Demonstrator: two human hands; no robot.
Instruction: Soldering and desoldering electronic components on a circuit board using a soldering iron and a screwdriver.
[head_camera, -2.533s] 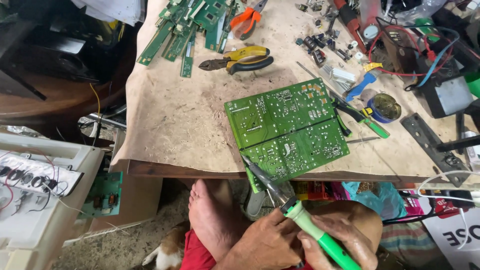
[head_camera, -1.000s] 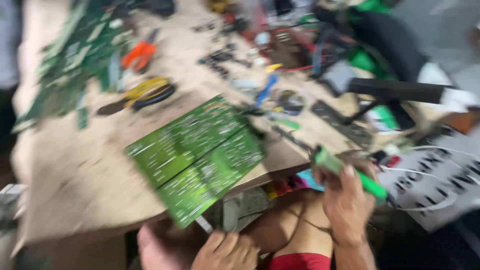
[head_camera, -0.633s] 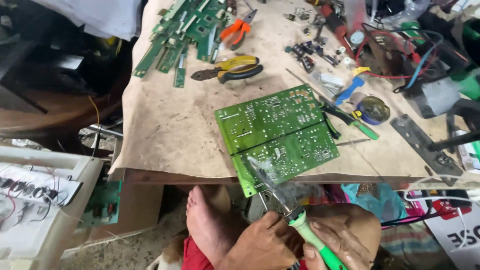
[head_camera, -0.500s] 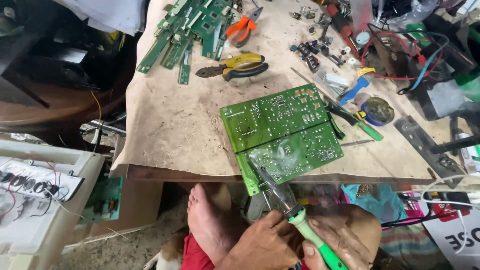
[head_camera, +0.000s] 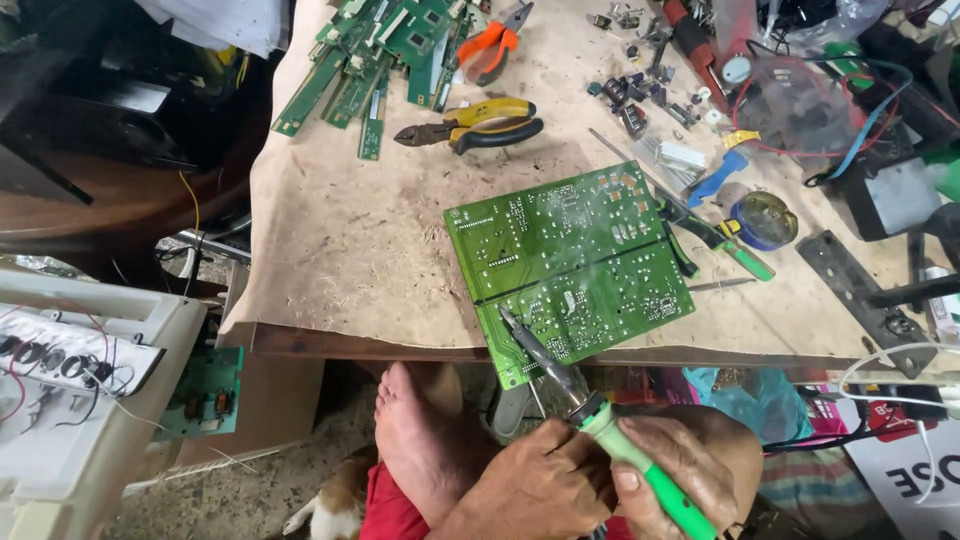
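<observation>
Bare hands w/ no gloves; bare foot (head_camera: 425, 440); red shorts (head_camera: 385, 505).

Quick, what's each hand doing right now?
Left hand: curled beside the soldering iron; whether it grips cannot be told.
Right hand: closed around the soldering iron's green handle.

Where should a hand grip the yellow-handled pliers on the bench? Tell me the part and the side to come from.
Grip the yellow-handled pliers across both handles, coming from above. They lie flat on the bench, jaws pointing left toward the green board strips, and the handles spread right into bare space. A hand closing on the handles there likely avoids the strips and the orange-handled cutters.
</observation>
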